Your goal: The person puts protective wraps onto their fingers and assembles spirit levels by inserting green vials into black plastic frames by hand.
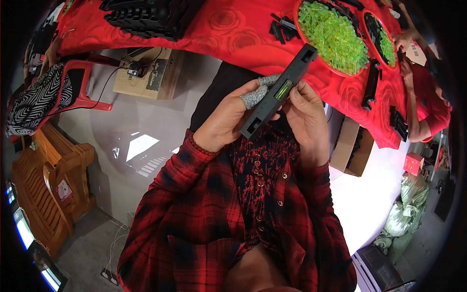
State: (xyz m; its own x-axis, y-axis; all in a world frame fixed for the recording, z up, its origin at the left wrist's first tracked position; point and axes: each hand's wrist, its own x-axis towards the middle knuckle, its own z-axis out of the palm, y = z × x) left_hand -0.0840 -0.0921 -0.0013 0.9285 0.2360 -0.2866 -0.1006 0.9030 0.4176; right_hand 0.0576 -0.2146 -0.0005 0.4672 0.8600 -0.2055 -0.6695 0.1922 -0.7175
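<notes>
Both hands are working at a black bar [269,105], which is slanting between one and seven o'clock, above the wearer's lap. Counting the clock from that bar, the left hand [232,113] is coming in from eight o'clock and is clamping its fingers around the bar, grey finger covers [255,98] pressing against its side. The right hand [307,114] is reaching in from four o'clock, its thumb lying by the bar's edge; I cannot tell whether it is clamped there. Between the hands, a yellow-green vial [283,90] is showing in the bar's middle opening.

Between one and two o'clock, a red-rimmed basin [296,24] is holding a broad heap of yellow-green vials [333,39]. Farther out at two o'clock, a second basin [364,24] is holding black pieces [372,24] as well as green vials [387,48], a co-worker's hand [410,37] hovering near its rim. Both basins are standing on a red cloth [194,39]. At ten o'clock, a stack of black parts [146,19] is resting on it too.

At four o'clock, an open cardboard box [344,146] is containing dark items [360,148], too shadowed to identify. Near nine o'clock, another carton [127,86] is supporting a small black device [136,69].
</notes>
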